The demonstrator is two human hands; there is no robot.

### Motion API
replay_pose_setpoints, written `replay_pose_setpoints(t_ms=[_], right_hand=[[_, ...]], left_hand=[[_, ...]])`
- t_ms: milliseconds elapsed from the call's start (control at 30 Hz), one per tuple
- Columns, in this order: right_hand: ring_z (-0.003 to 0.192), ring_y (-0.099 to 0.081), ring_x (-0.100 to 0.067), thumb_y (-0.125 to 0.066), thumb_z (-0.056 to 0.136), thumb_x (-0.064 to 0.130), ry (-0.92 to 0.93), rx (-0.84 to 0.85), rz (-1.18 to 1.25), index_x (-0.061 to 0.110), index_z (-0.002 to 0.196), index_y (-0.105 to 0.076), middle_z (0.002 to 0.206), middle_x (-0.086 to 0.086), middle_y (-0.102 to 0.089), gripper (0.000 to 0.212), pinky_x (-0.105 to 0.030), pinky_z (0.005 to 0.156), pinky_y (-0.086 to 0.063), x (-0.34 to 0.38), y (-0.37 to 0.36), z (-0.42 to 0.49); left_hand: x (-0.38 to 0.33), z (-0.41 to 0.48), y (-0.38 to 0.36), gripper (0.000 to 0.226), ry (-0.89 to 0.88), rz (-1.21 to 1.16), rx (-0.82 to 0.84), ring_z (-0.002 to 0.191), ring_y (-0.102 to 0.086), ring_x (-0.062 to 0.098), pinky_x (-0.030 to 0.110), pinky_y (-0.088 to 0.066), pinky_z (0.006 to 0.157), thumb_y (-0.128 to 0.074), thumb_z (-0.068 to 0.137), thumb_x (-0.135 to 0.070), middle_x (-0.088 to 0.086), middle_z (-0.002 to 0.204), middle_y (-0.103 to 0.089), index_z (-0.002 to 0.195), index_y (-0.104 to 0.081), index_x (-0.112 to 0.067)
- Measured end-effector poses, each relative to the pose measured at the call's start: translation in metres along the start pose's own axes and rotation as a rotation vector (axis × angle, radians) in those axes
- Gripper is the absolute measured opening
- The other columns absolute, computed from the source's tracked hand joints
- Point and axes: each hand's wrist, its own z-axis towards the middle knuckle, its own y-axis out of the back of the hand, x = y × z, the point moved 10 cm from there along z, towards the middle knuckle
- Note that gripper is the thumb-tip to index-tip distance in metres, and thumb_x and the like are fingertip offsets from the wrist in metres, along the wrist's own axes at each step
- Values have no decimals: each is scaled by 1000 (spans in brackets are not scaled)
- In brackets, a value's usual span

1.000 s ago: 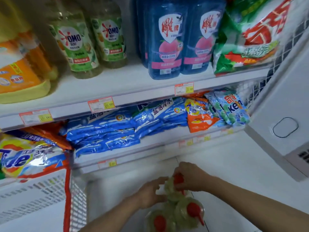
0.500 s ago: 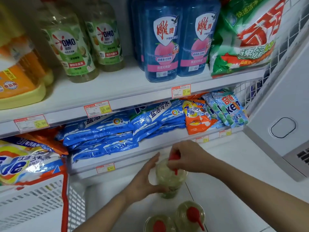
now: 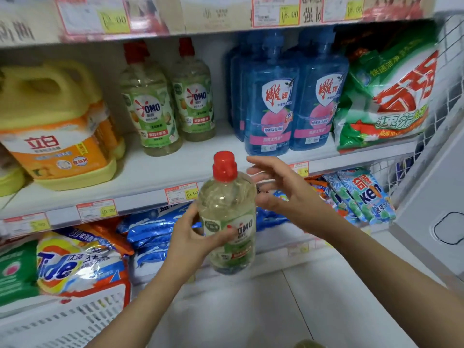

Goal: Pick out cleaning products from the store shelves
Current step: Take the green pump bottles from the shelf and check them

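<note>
The left hand (image 3: 190, 237) grips a clear plastic OMO bottle (image 3: 228, 222) around its middle, thumb across the green label. The bottle is held upright in the air, in front of the middle shelf (image 3: 150, 172) edge. It is round-shouldered, has a glossy red screw cap and is filled almost to the neck with pale yellow-green liquid. The right hand (image 3: 283, 194) is released, its fingers spread and loosely bent just right of the bottle's shoulder; whether it touches the plastic cannot be told.

On the smooth white shelf behind stand two matching OMO bottles (image 3: 150, 114) with the same pale liquid and red caps. To their left is a squat yellow jug (image 3: 57, 126) with a moulded handle and an orange label. To their right are tall translucent blue bottles (image 3: 271, 96) of blue liquid, then a crinkled green powder bag (image 3: 386, 101).

The lower shelf holds soft, shiny film packs: a Tide bag (image 3: 75, 262) at left, flat blue pouches (image 3: 150, 234) in the centre and patterned Keon bags (image 3: 361, 194) at right. A white slotted plastic basket (image 3: 62, 322) sits near left.
</note>
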Motion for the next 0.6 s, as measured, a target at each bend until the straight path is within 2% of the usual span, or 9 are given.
replay_pose_setpoints(t_ms=[67, 133, 200, 267, 300, 367, 433, 500, 600], right_hand=[[118, -56, -1, -84, 72, 35, -69, 56, -1, 35, 147, -32, 132, 12, -53, 91, -29, 98, -51, -20, -18, -1], [116, -58, 1, -89, 65, 29, -98, 89, 12, 34, 147, -29, 129, 15, -56, 102, -30, 94, -55, -30, -41, 3], [109, -64, -1, -92, 63, 31, -52, 29, 39, 38, 134, -43, 117, 17, -66, 86, -28, 86, -58, -27, -52, 16], [101, -67, 1, -88, 59, 45, -49, -67, 44, 43, 118, -53, 109, 21, -70, 69, -22, 81, -57, -19, -51, 34], [99, -68, 0, -86, 57, 49, -58, -102, 79, 40, 115, -56, 108, 20, -71, 66, -21, 81, -57, -16, -49, 44], [100, -70, -8, -85, 58, 48, -95, -145, 230, 28, 116, -61, 109, 10, -74, 66, -28, 86, -57, -16, -46, 68], [100, -72, -13, -86, 63, 45, -129, -176, 312, 23, 113, -66, 107, 5, -75, 58, -37, 91, -57, -14, -43, 93], [95, -73, -13, -87, 65, 45, -140, -233, 283, 25, 103, -68, 101, 5, -77, 47, -43, 93, -57, -12, -33, 117], [96, -72, -12, -86, 66, 47, -129, -319, 174, 25, 102, -68, 100, 6, -76, 46, -45, 95, -56, -11, -16, 147]], left_hand=[[-19, 7, 11, 60, -41, -49, -30, 87, -68, 0, 15, -53, 65, -83, 50, -41, -15, 97, -73, 105, -65, -29], [-34, 15, 20, 53, -65, -86, -64, 86, -70, 7, 18, -55, 65, -85, 57, -34, -6, 96, -75, 105, -65, -24], [-45, 25, 28, 54, -45, -130, -112, 81, -73, 12, 22, -56, 61, -85, 60, -36, -1, 92, -76, 107, -63, -21], [-53, 36, 37, 67, 31, -148, -161, 77, -74, 14, 24, -57, 57, -86, 59, -52, -1, 87, -77, 114, -59, -23], [-58, 44, 43, 69, 56, -138, -170, 75, -74, 14, 24, -56, 56, -82, 61, -57, -3, 85, -77, 116, -58, -24], [-68, 61, 50, 59, 58, -121, -120, 78, -74, 13, 20, -55, 59, -71, 70, -54, -5, 87, -77, 118, -59, -21], [-74, 80, 55, 47, 39, -131, -39, 87, -73, 12, 18, -55, 64, -66, 81, -44, -2, 96, -76, 119, -63, -17], [-73, 99, 67, 41, 22, -77, -31, 96, -70, 12, 18, -56, 73, -63, 87, -41, -3, 104, -74, 121, -64, -16], [-61, 128, 110, 45, -10, 208, -205, 113, -60, 18, 36, -49, 100, -61, 91, -44, 1, 122, -63, 129, -56, -19]])
